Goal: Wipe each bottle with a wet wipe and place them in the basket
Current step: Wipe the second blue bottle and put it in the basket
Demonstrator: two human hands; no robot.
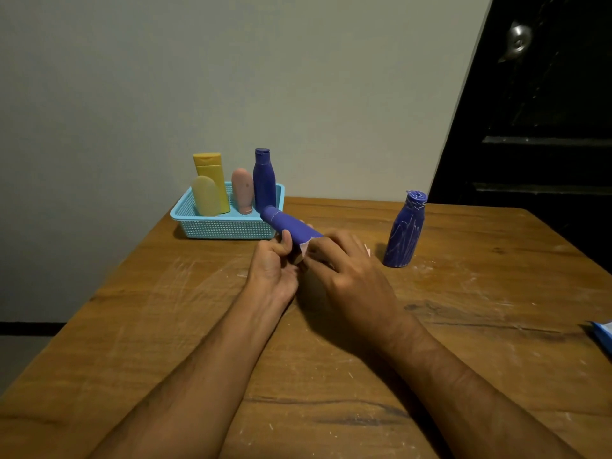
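A blue bottle (288, 225) lies tilted above the table, its cap end pointing toward the basket. My left hand (272, 264) grips its lower part, thumb on top. My right hand (347, 270) holds a pale wet wipe (304, 249) against the bottle's base end. A light blue basket (225, 226) at the back left holds a yellow bottle (212, 173), a pale yellow bottle (204, 195), a pink bottle (242, 190) and a blue bottle (264, 180), all upright. Another blue bottle (404, 230), streaked with white, stands on the table at the right.
The wooden table (331, 359) has white smears and scratches. A light blue packet (604, 336) pokes in at the right edge. The wall is close behind the basket and a dark door stands at the back right.
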